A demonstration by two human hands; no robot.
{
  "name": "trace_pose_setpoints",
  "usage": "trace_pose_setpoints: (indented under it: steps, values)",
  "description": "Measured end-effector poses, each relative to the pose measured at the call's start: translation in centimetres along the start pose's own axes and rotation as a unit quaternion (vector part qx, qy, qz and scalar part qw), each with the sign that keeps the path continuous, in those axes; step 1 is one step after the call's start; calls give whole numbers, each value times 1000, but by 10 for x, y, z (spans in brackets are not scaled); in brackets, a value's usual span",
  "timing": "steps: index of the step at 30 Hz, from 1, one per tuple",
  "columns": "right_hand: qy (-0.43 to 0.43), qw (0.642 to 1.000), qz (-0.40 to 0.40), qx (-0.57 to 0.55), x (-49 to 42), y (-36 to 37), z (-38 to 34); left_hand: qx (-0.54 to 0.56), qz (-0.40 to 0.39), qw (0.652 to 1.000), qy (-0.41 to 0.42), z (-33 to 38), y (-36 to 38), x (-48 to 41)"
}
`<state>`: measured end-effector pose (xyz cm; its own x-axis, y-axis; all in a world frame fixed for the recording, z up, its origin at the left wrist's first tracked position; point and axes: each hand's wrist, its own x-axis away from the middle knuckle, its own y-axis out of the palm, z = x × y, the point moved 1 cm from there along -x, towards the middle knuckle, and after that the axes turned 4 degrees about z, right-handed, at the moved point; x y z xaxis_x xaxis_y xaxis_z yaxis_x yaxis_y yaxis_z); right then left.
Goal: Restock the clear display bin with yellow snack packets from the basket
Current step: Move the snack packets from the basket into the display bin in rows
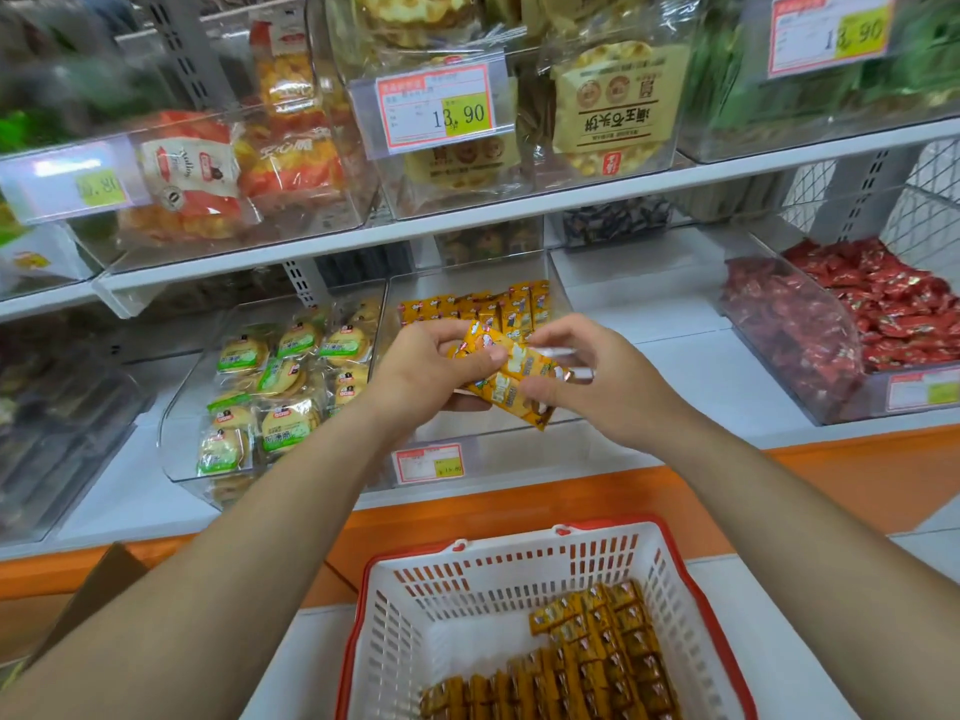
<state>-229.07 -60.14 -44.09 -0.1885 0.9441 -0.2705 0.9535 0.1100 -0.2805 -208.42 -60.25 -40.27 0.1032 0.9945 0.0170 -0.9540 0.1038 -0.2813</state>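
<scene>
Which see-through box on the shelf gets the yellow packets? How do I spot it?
Look at the lower white shelf, above the orange strip. The clear display bin sits in its middle. It alone has yellow snack packets at its back; the left bin holds green-labelled biscuits, the right bin red packets.

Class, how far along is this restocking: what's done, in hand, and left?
Done: a row of yellow packets stands at the back of the clear bin. In hand: left hand and right hand grip a few packets above it. Left: many packets lie in the basket.
</scene>
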Motion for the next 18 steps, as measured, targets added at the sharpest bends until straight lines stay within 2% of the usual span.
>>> trace_pose_setpoints:
  steps: [3,4,7,10,15,18]
  values:
    - [-13,984,157,87,-14,-23,16,-107,71,991,43,1,-2,-41]
    - [2,977,181,108,-18,-28,26,-156,90,982,61,1,-1,-58]
    - [72,981,122,130,-19,-22,53,-234,96,965,75,-1,13,-107]
    - [72,988,55,125,-17,-9,72,-251,98,961,63,-11,30,-148]
    - [34,991,47,123,-14,-6,82,-155,121,980,42,-37,33,-185]
    - [25,990,44,133,-13,-5,84,-133,128,982,36,-49,33,-198]
